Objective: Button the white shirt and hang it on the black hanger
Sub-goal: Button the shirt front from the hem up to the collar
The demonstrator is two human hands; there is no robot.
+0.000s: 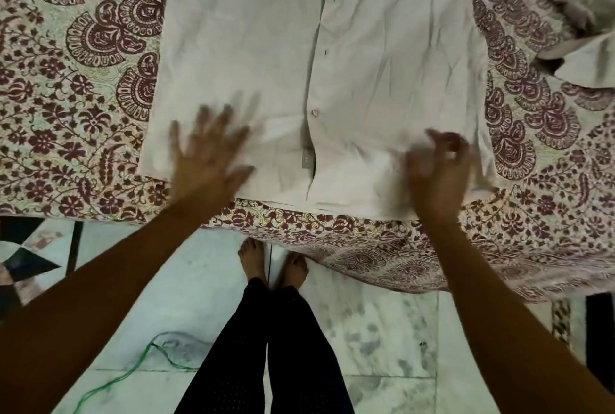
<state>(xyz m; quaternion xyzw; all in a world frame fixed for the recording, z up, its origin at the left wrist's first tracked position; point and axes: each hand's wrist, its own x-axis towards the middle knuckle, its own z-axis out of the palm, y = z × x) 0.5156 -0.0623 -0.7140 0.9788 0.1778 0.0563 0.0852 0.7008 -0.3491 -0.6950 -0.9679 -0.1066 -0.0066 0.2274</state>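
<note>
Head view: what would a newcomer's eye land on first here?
A white shirt lies flat in the middle of a maroon-patterned bedspread. At its near hem are two motion-blurred hands: the left hand with fingers spread over the cloth, the right hand with fingers curled.

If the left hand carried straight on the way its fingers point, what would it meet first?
Only the white shirt: the left hand points forward over the plain front panel, beside the button placket. Blur hides whether it already touches the cloth.
</note>
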